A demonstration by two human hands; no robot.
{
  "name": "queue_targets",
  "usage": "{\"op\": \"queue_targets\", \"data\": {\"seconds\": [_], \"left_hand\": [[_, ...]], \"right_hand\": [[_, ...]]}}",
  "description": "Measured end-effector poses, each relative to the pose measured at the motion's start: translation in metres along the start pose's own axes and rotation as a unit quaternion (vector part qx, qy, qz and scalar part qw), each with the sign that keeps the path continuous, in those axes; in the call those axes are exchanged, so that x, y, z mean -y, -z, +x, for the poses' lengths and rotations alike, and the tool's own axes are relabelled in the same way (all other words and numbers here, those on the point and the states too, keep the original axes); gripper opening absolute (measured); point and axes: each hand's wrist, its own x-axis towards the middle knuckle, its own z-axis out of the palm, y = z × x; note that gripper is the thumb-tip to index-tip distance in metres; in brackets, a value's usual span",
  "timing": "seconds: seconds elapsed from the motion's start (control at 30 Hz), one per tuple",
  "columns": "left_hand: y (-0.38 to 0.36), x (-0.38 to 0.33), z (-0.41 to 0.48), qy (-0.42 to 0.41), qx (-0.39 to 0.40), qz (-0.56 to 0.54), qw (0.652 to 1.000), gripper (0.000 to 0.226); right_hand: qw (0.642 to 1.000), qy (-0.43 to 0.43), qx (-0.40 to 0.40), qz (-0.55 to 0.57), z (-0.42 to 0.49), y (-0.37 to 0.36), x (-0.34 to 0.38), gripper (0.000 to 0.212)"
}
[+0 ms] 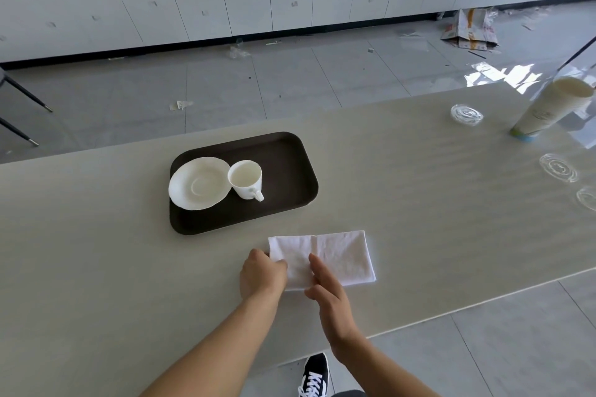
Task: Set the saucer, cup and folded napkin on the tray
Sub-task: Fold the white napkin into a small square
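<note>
Both hands sit on the napkin point(322, 259): left hand point(263, 274) pinching its left end, right hand point(329, 293) flat and open. Its long axis runs three-to-nine; the tray point(290, 167) lies at eleven o'clock, nearer the left hand

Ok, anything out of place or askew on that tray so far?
Slightly. The white ceramic saucer overhangs the left rim of the dark brown plastic tray, and the white cup stands beside it, not on it. Nothing spilled or broken. The white napkin lies on the table.
</note>
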Motion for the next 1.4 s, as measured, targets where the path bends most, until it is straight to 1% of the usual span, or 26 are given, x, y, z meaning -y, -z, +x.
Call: {"op": "queue_targets", "data": {"seconds": [0.1, 0.2, 0.27, 0.33, 0.4, 0.47, 0.53, 0.63, 0.7, 0.8, 0.97, 1.07, 1.13, 1.17, 1.2, 1.23, 1.27, 1.3, 1.33, 1.37, 1.4], "left_hand": [[0.002, -0.005, -0.001, 0.037, 0.014, -0.081, 0.996, 0.023], [0.004, -0.007, 0.003, 0.075, 0.051, -0.161, 0.983, 0.023], [0.005, -0.004, 0.004, 0.086, 0.08, -0.189, 0.975, 0.02], [0.006, -0.002, 0.003, 0.073, 0.086, -0.178, 0.978, 0.013], [0.008, -0.001, 0.001, 0.056, 0.073, -0.158, 0.983, 0.008], [0.011, -0.001, 0.0, 0.045, 0.072, -0.161, 0.983, 0.008], [0.013, -0.002, -0.001, 0.035, 0.075, -0.168, 0.982, 0.007], [0.013, -0.002, -0.001, 0.0, 0.064, -0.14, 0.988, 0.01], [0.012, -0.002, -0.002, -0.021, 0.056, -0.127, 0.99, 0.004], [0.009, 0.001, -0.001, -0.039, 0.048, -0.119, 0.991, 0.009], [0.01, 0.001, -0.002, -0.053, 0.041, -0.133, 0.989, 0.002], [0.013, -0.004, -0.008, -0.063, 0.033, -0.168, 0.983, 0.013], [0.015, -0.006, -0.013, -0.079, 0.022, -0.175, 0.981, 0.014], [0.016, -0.007, -0.014, -0.089, 0.017, -0.171, 0.981, 0.012], [0.016, -0.007, -0.014, -0.097, 0.012, -0.164, 0.982, 0.009], [0.017, -0.007, -0.014, -0.102, 0.007, -0.158, 0.982, 0.006], [0.017, -0.008, -0.013, -0.106, 0.003, -0.155, 0.982, 0.004], [0.019, -0.009, -0.014, -0.11, -0.002, -0.152, 0.982, 0.004], [0.02, -0.011, -0.014, -0.118, -0.009, -0.144, 0.982, 0.006], [0.022, -0.014, -0.015, -0.129, -0.017, -0.134, 0.982, 0.008], [0.024, -0.017, -0.016, -0.146, -0.026, -0.123, 0.981, 0.01]], "right_hand": [[1.0, -0.001, -0.005, 0.003, 0.0, 0.0, -0.001, 0.066], [1.0, -0.009, -0.017, 0.02, 0.002, 0.0, 0.002, 0.062], [0.999, -0.008, -0.029, 0.033, 0.005, 0.0, 0.009, 0.062], [0.998, -0.005, -0.041, 0.045, 0.012, -0.001, 0.019, 0.065], [0.997, -0.008, -0.045, 0.056, 0.022, -0.004, 0.028, 0.057], [0.998, -0.017, -0.041, 0.053, 0.03, -0.006, 0.033, 0.054], [0.999, -0.021, -0.03, 0.039, 0.035, -0.007, 0.034, 0.054], [0.999, -0.02, -0.02, 0.031, 0.032, -0.003, 0.034, 0.056], [1.0, -0.013, -0.01, 0.026, 0.029, -0.003, 0.032, 0.058], [1.0, -0.011, 0.003, 0.025, 0.026, -0.004, 0.031, 0.06], [0.999, 0.015, -0.016, 0.027, 0.015, 0.0, 0.028, 0.063], [1.0, 0.006, -0.004, 0.026, 0.01, -0.001, 0.02, 0.064], [1.0, 0.004, -0.001, 0.023, 0.012, 0.002, 0.02, 0.063], [0.999, 0.013, -0.01, 0.028, 0.012, 0.005, 0.022, 0.058], [0.999, 0.031, -0.041, 0.011, 0.013, 0.011, 0.025, 0.053], [0.993, 0.059, -0.095, -0.022, 0.015, 0.021, 0.027, 0.05], [0.979, 0.088, -0.165, -0.076, 0.017, 0.031, 0.029, 0.046], [0.956, 0.111, -0.233, -0.137, 0.02, 0.043, 0.032, 0.038], [0.93, 0.123, -0.284, -0.199, 0.024, 0.056, 0.034, 0.03], [0.909, 0.116, -0.309, -0.254, 0.027, 0.067, 0.035, 0.026], [0.9, 0.092, -0.307, -0.296, 0.03, 0.075, 0.035, 0.029]]}}
